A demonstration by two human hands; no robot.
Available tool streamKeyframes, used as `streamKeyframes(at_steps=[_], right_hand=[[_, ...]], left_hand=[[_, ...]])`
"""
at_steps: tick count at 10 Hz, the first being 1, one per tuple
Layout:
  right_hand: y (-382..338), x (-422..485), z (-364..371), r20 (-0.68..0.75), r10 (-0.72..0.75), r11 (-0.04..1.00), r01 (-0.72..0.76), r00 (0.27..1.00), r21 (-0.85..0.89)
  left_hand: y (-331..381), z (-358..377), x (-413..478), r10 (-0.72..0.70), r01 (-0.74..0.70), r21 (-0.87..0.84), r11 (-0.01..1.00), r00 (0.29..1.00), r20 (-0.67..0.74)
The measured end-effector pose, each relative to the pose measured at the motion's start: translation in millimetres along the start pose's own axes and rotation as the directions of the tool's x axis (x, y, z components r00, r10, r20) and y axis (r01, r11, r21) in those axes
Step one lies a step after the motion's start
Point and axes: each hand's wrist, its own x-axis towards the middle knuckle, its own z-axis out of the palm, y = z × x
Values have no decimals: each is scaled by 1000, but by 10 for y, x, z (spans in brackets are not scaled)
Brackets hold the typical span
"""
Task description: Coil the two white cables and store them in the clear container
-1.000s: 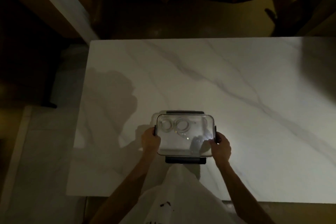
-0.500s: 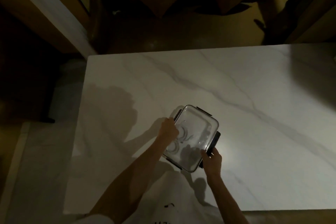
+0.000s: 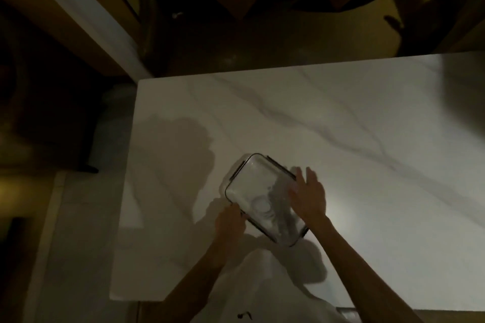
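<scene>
Clear container (image 3: 258, 191) sits askew at lower centre on the marble surface (image 3: 367, 126); coiled white cables (image 3: 262, 204) inside; left hand (image 3: 229, 223) pinches its near edge; right hand (image 3: 309, 196) open, flat against its side; press clips evenly.

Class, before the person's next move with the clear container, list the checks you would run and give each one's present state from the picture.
1. Clear container rests on the marble table: ok.
2. White cables inside: one pale coil shows through the lid; the second, cannot tell.
3. Lid on the container: ok.
4. Dark latches all clipped down: cannot tell, the picture is dim and blurred.
5. Left hand steadies the near-left edge: ok.
6. Right hand has a grip: not ok, it lies open and flat at the right side.
</scene>
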Motion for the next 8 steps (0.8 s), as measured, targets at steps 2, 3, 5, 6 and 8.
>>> streamKeyframes(at_steps=[2, 3, 5, 6, 8], right_hand=[[73, -593, 385, 2, -117, 973, 115, 993, -202], [21, -328, 329, -22, -135, 966, 127, 991, -226], [-271, 1242, -248, 18, -229, 932, 225, 973, -283], [-576, 1830, -580, 81, -163, 953, 178, 983, -244], [-799, 1949, -831, 156, -158, 970, 183, 975, -159]], left_hand=[[-154, 232, 54, 396, -324, 388, 863, 910, -122], [-146, 154, 267, 424, -333, 389, 859, 889, -174], [246, -565, 1359, 421, -281, 429, 858, 865, -274], [462, -993, 1903, 407, -242, 474, 847, 868, -284], [677, -1363, 1976, 333, -269, 432, 861, 940, -78]])
